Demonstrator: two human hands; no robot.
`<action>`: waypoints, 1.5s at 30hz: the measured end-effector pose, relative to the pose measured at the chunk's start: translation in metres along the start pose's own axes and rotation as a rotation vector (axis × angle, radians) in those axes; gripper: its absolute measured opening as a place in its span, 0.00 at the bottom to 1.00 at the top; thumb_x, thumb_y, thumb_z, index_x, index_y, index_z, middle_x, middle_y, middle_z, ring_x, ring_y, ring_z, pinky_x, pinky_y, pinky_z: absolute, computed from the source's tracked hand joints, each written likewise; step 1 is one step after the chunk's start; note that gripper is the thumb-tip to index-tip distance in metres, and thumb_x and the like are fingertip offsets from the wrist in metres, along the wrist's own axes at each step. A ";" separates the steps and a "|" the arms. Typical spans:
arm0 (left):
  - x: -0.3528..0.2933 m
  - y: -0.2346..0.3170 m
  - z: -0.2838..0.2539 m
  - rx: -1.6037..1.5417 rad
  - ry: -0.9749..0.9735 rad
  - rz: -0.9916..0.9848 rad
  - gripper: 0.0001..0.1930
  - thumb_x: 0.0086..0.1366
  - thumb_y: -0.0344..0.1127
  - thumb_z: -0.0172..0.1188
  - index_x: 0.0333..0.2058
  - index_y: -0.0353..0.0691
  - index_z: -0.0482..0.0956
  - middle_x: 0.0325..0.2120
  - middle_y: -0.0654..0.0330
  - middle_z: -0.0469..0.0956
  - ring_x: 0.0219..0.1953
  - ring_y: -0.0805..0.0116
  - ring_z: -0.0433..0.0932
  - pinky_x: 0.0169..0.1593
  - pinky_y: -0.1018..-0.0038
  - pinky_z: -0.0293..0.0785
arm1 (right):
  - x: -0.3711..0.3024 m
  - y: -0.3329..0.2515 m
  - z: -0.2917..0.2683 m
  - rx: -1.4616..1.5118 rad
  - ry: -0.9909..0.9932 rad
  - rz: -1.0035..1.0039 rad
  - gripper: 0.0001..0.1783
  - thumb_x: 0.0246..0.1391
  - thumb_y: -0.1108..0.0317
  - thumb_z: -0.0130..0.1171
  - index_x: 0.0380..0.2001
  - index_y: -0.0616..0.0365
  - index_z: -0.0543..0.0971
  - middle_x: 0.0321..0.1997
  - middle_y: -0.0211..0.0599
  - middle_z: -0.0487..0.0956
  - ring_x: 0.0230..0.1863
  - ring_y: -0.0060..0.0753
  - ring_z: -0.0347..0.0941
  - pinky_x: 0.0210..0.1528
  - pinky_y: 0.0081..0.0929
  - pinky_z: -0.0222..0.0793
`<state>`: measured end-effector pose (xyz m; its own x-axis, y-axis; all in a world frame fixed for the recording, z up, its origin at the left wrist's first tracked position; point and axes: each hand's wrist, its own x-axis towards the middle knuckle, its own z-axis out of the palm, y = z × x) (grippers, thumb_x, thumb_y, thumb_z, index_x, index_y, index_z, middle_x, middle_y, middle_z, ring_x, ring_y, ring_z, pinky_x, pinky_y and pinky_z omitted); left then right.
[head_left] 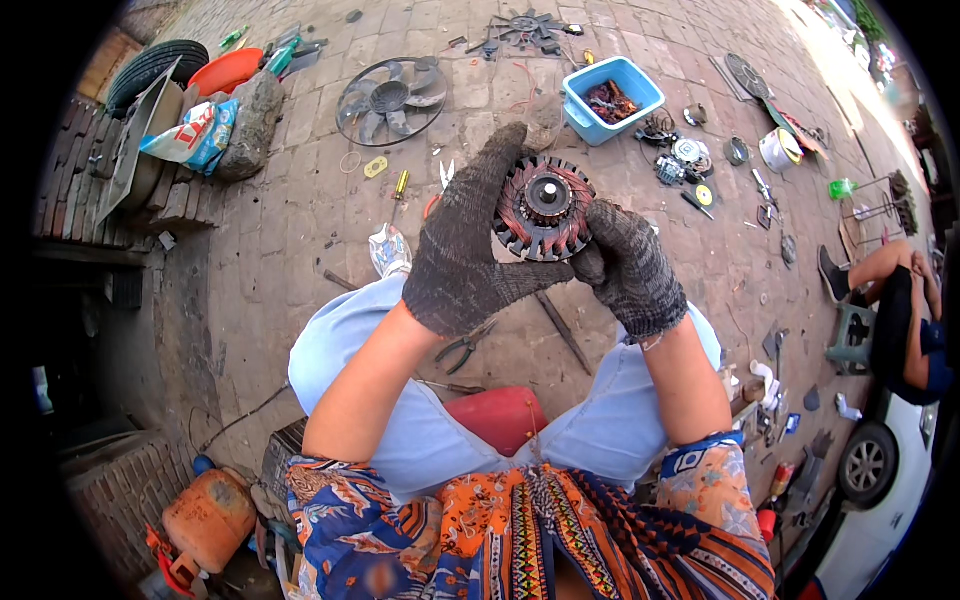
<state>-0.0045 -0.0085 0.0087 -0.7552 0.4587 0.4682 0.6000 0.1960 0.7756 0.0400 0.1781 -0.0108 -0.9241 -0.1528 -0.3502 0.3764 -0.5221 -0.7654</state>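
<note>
Both of my hands wear dark knit gloves and hold a round motor stator (544,208) up above my knees. The stator is black with copper-red windings and a metal hub in its middle. My left hand (465,240) cups its left side, fingers reaching over the top. My right hand (628,268) grips its lower right edge. Pliers (463,347) and a long metal rod (562,330) lie on the paving below my hands.
A blue tub (612,97) of scrap stands beyond the stator, with a black fan (391,98) to its left. Small metal parts (690,160) litter the brick ground at right. A person (898,310) sits on a stool at far right. An orange canister (208,518) is lower left.
</note>
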 end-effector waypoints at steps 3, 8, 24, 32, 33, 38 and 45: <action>-0.001 -0.001 0.000 0.002 0.002 0.010 0.51 0.38 0.43 0.74 0.57 0.30 0.55 0.53 0.46 0.64 0.54 0.56 0.66 0.56 0.65 0.63 | -0.001 -0.001 0.000 -0.013 0.016 -0.005 0.11 0.51 0.59 0.57 0.29 0.56 0.73 0.21 0.28 0.71 0.17 0.18 0.60 0.19 0.15 0.54; 0.000 -0.001 0.003 0.027 0.025 0.027 0.49 0.38 0.45 0.74 0.56 0.30 0.57 0.52 0.46 0.65 0.53 0.55 0.67 0.55 0.65 0.64 | 0.000 0.001 0.001 0.050 0.030 0.006 0.11 0.53 0.60 0.56 0.32 0.57 0.74 0.23 0.26 0.71 0.18 0.16 0.60 0.19 0.14 0.55; 0.003 0.004 0.000 0.144 0.006 0.096 0.53 0.35 0.44 0.76 0.57 0.31 0.55 0.48 0.48 0.68 0.51 0.57 0.70 0.53 0.65 0.66 | 0.007 0.006 -0.002 0.072 0.004 0.071 0.20 0.54 0.58 0.53 0.46 0.59 0.72 0.38 0.31 0.78 0.30 0.17 0.74 0.28 0.13 0.71; 0.000 0.003 -0.001 0.198 -0.021 0.085 0.52 0.34 0.44 0.76 0.57 0.32 0.56 0.49 0.49 0.68 0.51 0.57 0.69 0.54 0.65 0.65 | 0.009 0.008 -0.007 0.033 -0.004 0.064 0.22 0.54 0.58 0.53 0.48 0.60 0.71 0.41 0.35 0.77 0.35 0.23 0.75 0.35 0.18 0.74; 0.000 0.003 -0.001 0.184 -0.017 0.079 0.52 0.35 0.44 0.76 0.57 0.32 0.57 0.49 0.49 0.68 0.51 0.56 0.69 0.54 0.64 0.65 | 0.009 0.009 -0.007 0.029 -0.010 0.063 0.22 0.54 0.58 0.53 0.48 0.60 0.71 0.41 0.35 0.77 0.37 0.25 0.76 0.37 0.19 0.74; 0.000 0.002 0.000 0.181 -0.005 0.087 0.50 0.35 0.44 0.76 0.56 0.32 0.58 0.49 0.48 0.69 0.51 0.56 0.69 0.53 0.64 0.65 | 0.009 0.010 -0.006 0.029 -0.020 0.051 0.23 0.54 0.58 0.53 0.49 0.61 0.69 0.45 0.39 0.76 0.43 0.32 0.75 0.44 0.26 0.74; -0.001 0.001 0.000 0.193 0.007 0.102 0.50 0.36 0.44 0.76 0.56 0.31 0.59 0.47 0.49 0.69 0.50 0.57 0.70 0.53 0.65 0.66 | 0.012 0.009 -0.003 0.135 -0.072 0.105 0.26 0.53 0.56 0.54 0.50 0.62 0.68 0.46 0.42 0.75 0.44 0.36 0.74 0.46 0.34 0.74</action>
<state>-0.0033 -0.0089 0.0092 -0.6892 0.4791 0.5435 0.7124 0.3111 0.6291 0.0324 0.1735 -0.0236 -0.8843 -0.2693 -0.3815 0.4634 -0.6071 -0.6456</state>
